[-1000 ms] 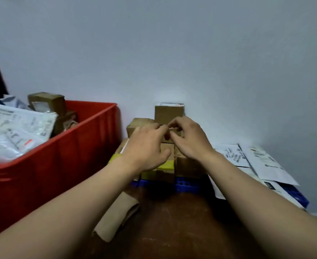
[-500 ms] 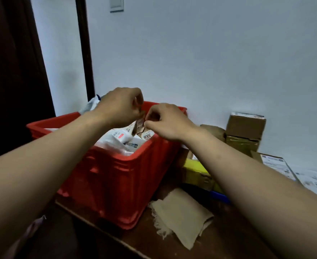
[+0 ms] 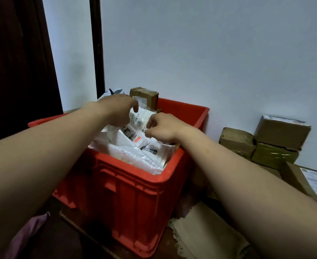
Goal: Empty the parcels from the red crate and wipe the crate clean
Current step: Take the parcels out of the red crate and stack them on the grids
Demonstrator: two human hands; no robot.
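Left hand, right hand pinch parcel in crate.

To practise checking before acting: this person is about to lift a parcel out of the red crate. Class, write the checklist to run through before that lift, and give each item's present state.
1. Grip by the right hand on the clear labelled mailer: ok, it pinches the edge.
2. Grip by the left hand: cannot tell, its fingers hide the contact.
3. Nothing lying over that mailer: ok.
4. The red crate emptied: not ok; white mailers and a cardboard box are inside.
5. The tan cloth ready beside the crate: ok.
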